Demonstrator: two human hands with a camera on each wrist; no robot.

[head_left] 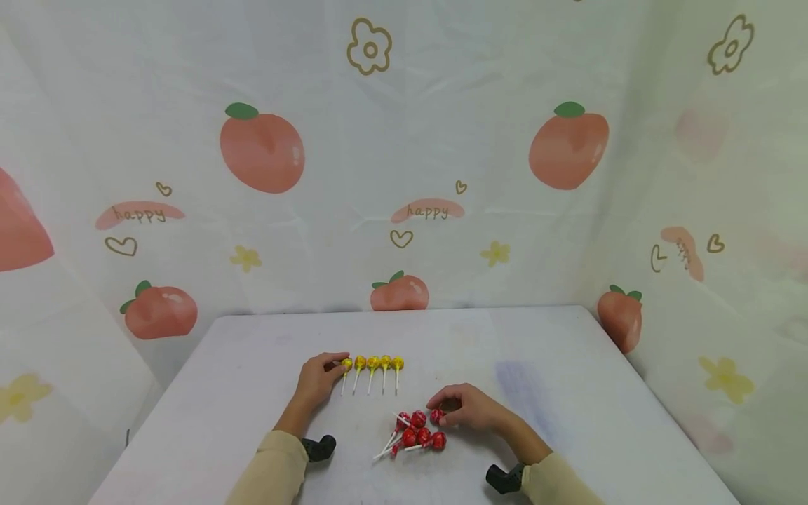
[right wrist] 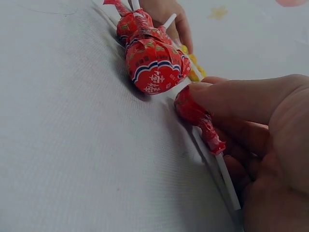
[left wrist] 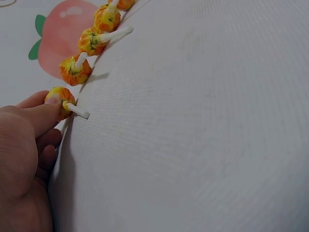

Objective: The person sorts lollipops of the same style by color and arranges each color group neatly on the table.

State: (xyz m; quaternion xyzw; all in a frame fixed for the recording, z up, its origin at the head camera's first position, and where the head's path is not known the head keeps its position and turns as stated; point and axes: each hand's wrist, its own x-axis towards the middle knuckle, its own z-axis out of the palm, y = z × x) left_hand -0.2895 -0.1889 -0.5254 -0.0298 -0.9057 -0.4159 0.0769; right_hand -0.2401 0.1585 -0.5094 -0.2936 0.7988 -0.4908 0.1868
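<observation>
Several yellow lollipops point(head_left: 373, 362) lie side by side in a row on the white table, sticks toward me. At the row's left end my left hand point(head_left: 318, 379) pinches the head of the last yellow lollipop point(left wrist: 60, 100) between thumb and fingers. Nearer to me lies a loose heap of red lollipops point(head_left: 409, 438), their sticks crossing. At the heap's right side my right hand point(head_left: 473, 408) pinches a single red lollipop point(right wrist: 190, 107) by its wrapped head. That one's stick points down along the palm in the right wrist view.
The white table point(head_left: 536, 351) reaches back to a hanging cloth point(head_left: 442, 105) printed with peaches, flowers and hearts. Black wrist mounts point(head_left: 320, 447) sit beside both sleeves. A bluish stain point(head_left: 524, 386) marks the table's right side.
</observation>
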